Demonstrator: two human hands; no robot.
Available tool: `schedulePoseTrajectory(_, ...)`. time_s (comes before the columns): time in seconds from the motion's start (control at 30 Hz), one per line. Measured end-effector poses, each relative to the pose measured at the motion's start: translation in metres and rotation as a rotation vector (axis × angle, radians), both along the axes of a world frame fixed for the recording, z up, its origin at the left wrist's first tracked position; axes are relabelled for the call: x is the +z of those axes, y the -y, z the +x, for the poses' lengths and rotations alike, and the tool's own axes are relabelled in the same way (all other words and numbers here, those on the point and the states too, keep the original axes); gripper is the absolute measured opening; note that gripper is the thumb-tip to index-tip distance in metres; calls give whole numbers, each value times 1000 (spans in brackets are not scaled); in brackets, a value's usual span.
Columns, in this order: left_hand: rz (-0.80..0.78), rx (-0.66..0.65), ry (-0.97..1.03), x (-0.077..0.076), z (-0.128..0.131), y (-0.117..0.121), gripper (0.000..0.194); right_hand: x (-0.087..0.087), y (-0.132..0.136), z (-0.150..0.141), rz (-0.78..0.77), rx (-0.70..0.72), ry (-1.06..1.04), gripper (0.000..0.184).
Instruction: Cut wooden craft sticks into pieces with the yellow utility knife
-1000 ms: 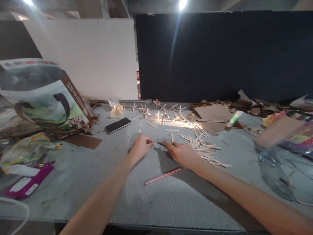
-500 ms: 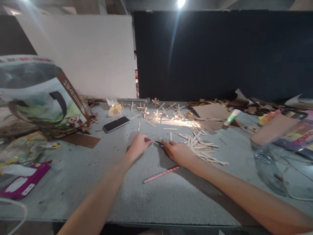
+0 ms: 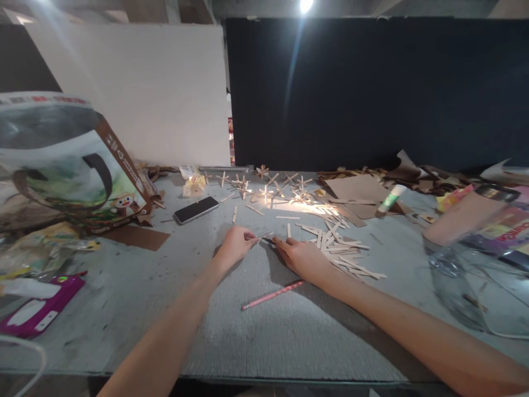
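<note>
Between the fingertips of my left hand point(image 3: 237, 242) is one end of a thin wooden craft stick point(image 3: 265, 236), pointing right. My right hand point(image 3: 301, 256) is closed on a slim dark tool point(image 3: 268, 240) whose tip meets or nearly meets that stick; its exact kind is too small to make out. Beside my right hand spreads a pile of loose craft sticks point(image 3: 343, 251). A pink pencil point(image 3: 270, 295) lies on the table, its far end near my right wrist. Farther back stand several star-shaped pieces made of crossed sticks point(image 3: 265, 193).
A phone point(image 3: 196, 210) lies left of centre. A large printed bag point(image 3: 74, 171) and a magenta case point(image 3: 45, 306) are at the left. Cardboard sheets point(image 3: 357, 189), a glue stick point(image 3: 392, 199) and a clear plastic container point(image 3: 454, 286) occupy the right. Dark and white panels close the back.
Almost nothing differs. Both hands keep their places, with only a very slight shift of the fingers around the stick and the dark tool.
</note>
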State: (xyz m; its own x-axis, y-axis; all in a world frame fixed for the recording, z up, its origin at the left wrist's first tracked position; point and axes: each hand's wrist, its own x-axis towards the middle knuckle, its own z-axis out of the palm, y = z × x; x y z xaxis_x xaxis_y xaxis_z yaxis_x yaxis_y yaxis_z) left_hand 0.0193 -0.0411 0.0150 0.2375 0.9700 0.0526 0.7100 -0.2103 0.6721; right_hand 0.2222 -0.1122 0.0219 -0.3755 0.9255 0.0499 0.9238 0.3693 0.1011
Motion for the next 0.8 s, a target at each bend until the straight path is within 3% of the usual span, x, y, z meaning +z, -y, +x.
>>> schedulePoseTrajectory(0.8, 3, 2, -2, 3, 0, 3, 14, 1, 0, -4, -19, -24, 23, 42)
